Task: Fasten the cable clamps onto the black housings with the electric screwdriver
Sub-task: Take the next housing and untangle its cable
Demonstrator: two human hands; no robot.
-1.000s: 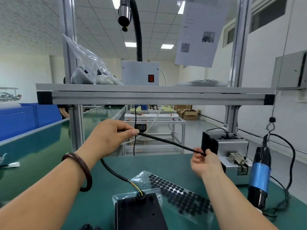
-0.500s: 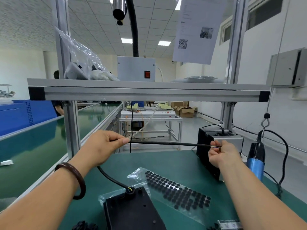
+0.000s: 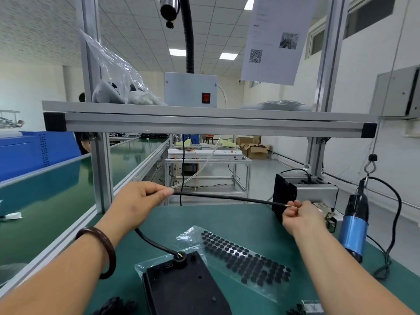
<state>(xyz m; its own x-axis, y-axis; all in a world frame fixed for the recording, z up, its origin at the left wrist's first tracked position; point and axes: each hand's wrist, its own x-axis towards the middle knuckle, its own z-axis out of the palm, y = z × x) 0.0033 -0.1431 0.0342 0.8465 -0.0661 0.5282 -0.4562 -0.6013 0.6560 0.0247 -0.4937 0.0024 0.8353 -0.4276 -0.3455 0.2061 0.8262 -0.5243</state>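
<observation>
Overhead: a grey shelf beam (image 3: 204,127) is spanning the whole station above both hands.
Far left: a green conveyor belt (image 3: 45,201) is running away beside the worktop (image 3: 238,218), with a metal rail between them.
Post: an aluminium upright (image 3: 102,173) is standing at the worktop's back-left corner, just left of the left hand.
Left hand: the left hand (image 3: 138,201) is hovering above the worktop, its grip pinching the black cable (image 3: 227,198) between thumb and forefinger.
Cable: it is rising from the housing's back end into the left hand, then stretching almost level across to the right hand, clear of the worktop.
Housing: the black housing (image 3: 184,289) is lying flat at the near edge, between the forearms.
Pads: a clear bag of round black pads (image 3: 245,258) is lying just beside the housing's right side.
Open room: bare green surface is showing under the stretched cable.
Right hand: the right hand (image 3: 300,217) is curling its grip round the cable's free end, where a thin yellow wire is poking out.
Box: a grey and black box (image 3: 304,192) is standing just behind that hand.
Right edge: the blue electric screwdriver (image 3: 354,230) is hanging from a hook, apart from the right hand.
</observation>
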